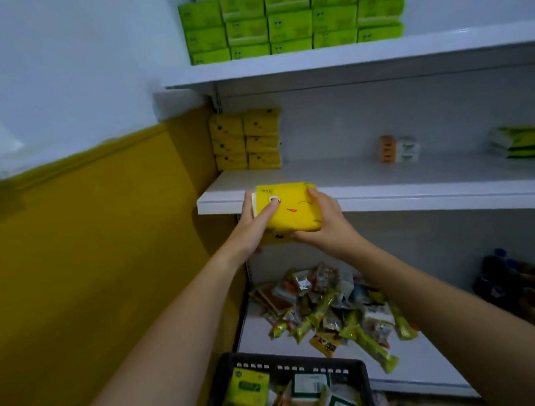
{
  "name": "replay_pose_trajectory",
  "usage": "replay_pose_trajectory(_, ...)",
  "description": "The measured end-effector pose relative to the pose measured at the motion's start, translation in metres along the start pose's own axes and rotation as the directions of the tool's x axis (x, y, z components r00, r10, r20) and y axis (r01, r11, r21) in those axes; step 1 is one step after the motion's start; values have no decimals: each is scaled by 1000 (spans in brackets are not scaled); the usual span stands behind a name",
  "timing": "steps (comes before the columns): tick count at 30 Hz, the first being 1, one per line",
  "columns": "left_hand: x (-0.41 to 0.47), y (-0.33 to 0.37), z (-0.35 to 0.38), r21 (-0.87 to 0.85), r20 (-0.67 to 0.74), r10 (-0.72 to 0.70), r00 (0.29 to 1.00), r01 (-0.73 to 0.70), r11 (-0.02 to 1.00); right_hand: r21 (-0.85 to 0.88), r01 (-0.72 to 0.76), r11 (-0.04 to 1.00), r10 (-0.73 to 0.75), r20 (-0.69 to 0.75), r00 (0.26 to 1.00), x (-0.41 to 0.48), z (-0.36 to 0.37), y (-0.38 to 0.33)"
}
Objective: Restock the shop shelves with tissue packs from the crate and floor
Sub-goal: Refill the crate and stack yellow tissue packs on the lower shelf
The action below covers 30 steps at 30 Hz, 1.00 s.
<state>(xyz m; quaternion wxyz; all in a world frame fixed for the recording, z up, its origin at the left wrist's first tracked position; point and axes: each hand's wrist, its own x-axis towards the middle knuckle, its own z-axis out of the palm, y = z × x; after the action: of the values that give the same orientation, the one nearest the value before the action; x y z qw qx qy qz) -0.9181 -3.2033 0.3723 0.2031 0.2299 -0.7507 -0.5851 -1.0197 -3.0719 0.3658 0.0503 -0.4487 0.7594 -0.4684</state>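
As left grip [252, 225] and right grip [323, 222] clasp it, yellow tissue pack [292, 212], winking cartoon face

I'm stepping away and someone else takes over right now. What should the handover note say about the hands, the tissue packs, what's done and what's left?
Left hand and right hand both grip a yellow pack at the front edge of the middle shelf.
Done: a yellow stack stands at that shelf's back left; green packs line the top shelf.
Left: shelve the held pack; the crate below holds more packs.
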Motion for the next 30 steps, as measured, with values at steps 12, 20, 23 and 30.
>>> replay_pose_trajectory(12,225,17,27,116,-108,117,987,-104,988,80,-120,990,131,-149,980,193,-30,93)
replay_pose_trajectory(20,329,-19,45,231,-100,97,990,-72,970,24,-241,970,242,-152,958,279,-28,158)
replay_pose_trajectory(23,356,-26,44,397,-127,171,977,-108,911,-52,-266,962,253,-188,949,303,-25,171)
replay_pose_trajectory(30,380,-34,41,782,-68,528,846,-283,555,-108,-250,962,211,-288,934,329,-7,182)
